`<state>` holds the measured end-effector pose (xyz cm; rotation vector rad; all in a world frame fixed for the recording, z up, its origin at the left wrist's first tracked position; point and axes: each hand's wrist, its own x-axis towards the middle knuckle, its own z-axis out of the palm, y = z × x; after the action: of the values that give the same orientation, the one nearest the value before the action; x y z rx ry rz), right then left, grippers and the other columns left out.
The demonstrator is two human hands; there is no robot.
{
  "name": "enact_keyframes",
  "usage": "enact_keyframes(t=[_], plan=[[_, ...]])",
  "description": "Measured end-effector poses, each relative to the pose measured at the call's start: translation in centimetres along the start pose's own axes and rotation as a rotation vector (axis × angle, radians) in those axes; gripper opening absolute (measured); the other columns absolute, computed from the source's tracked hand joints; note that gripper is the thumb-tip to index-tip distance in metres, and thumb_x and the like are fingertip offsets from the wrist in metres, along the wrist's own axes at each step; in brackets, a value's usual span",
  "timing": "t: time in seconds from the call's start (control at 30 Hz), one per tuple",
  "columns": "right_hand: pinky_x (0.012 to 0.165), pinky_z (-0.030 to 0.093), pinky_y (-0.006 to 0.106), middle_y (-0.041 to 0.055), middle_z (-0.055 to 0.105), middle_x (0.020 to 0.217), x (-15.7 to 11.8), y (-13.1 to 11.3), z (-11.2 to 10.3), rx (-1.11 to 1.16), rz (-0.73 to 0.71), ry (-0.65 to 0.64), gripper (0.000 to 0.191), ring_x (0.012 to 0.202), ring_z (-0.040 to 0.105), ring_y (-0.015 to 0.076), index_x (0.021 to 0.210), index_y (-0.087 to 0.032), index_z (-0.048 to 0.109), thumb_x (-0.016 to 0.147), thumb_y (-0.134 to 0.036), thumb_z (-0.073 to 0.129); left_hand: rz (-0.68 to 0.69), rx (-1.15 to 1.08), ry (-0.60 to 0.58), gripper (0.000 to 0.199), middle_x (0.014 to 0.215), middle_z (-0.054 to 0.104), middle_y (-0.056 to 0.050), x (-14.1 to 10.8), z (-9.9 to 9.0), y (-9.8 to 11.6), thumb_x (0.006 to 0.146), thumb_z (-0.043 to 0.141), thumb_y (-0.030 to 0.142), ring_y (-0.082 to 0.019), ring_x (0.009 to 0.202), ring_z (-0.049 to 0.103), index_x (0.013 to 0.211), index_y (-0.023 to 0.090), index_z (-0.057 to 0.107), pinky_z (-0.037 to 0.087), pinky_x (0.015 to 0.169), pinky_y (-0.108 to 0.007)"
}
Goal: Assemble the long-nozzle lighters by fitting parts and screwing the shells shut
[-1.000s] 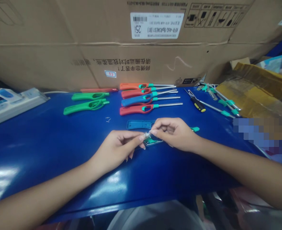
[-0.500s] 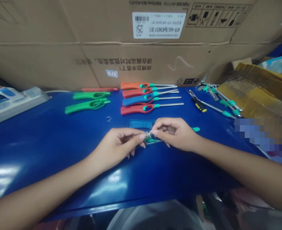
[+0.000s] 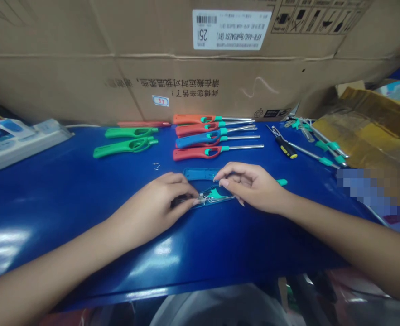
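My left hand (image 3: 154,206) pinches the end of a clear plastic fuel tank (image 3: 201,199), which lies in the lower half of a blue lighter shell (image 3: 222,200). The hand covers the shell's left end. Beside the tank, a teal trigger (image 3: 216,194) and thin pale tubing or wire show in that half. My right hand (image 3: 259,188) hovers over the shell's right side, thumb and forefinger slightly apart with nothing visible between them. Just behind lies the other blue shell half (image 3: 200,174), partly hidden by the right hand. A teal tip (image 3: 281,182) pokes out past the right hand.
Lighters with metal barrels (image 3: 200,153) lie in a row behind, left of a screwdriver (image 3: 286,148). Green lighter shells (image 3: 118,148), small screws (image 3: 156,166) and a power strip (image 3: 23,142) are leftward. Barrel parts (image 3: 332,151) lie right. A cardboard box (image 3: 135,86) walls the back.
My left hand has lowered the clear tank into the blue shell half and rolled palm-down over it. My right hand has let go of the tank's end and drawn slightly away to the right.
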<state>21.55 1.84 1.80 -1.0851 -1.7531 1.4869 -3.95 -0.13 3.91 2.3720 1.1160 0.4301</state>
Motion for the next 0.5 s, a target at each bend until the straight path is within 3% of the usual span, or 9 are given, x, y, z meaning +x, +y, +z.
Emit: enact_keyframes(t=[0.3, 0.4, 0.5], plan=[[0.044, 0.038, 0.018, -0.0074, 0.05, 0.06, -0.06, 0.01, -0.08, -0.014, -0.004, -0.016, 0.023, 0.044, 0.049, 0.0063, 0.105, -0.015, 0.064, 0.094, -0.035, 0.063, 0.008, 0.006, 0.013, 0.014, 0.093, 0.072, 0.0, 0.07, 0.04, 0.09, 0.097, 0.064, 0.03, -0.015, 0.086, 0.066, 0.105, 0.024, 0.074, 0.051, 0.077, -0.027], [0.043, 0.039, 0.019, -0.0074, 0.049, 0.06, -0.1, 0.03, 0.02, -0.028, -0.007, -0.016, 0.023, 0.044, 0.049, 0.0069, 0.106, -0.015, 0.065, 0.094, -0.034, 0.062, 0.03, 0.038, 0.018, 0.015, 0.099, 0.072, -0.001, -0.04, -0.06, 0.22, 0.097, 0.063, 0.032, -0.017, 0.093, 0.067, 0.105, 0.024, 0.074, 0.052, 0.081, -0.028], [0.043, 0.039, 0.02, -0.002, 0.058, 0.074, -0.19, -0.01, 0.1, -0.09, -0.087, 0.003, 0.02, 0.047, 0.05, 0.0059, 0.103, -0.015, 0.068, 0.095, -0.031, 0.06, 0.023, 0.086, -0.021, 0.017, 0.105, 0.073, -0.001, -0.31, -0.15, 0.28, 0.098, 0.061, 0.034, -0.018, 0.097, 0.068, 0.106, 0.025, 0.074, 0.053, 0.084, -0.03]])
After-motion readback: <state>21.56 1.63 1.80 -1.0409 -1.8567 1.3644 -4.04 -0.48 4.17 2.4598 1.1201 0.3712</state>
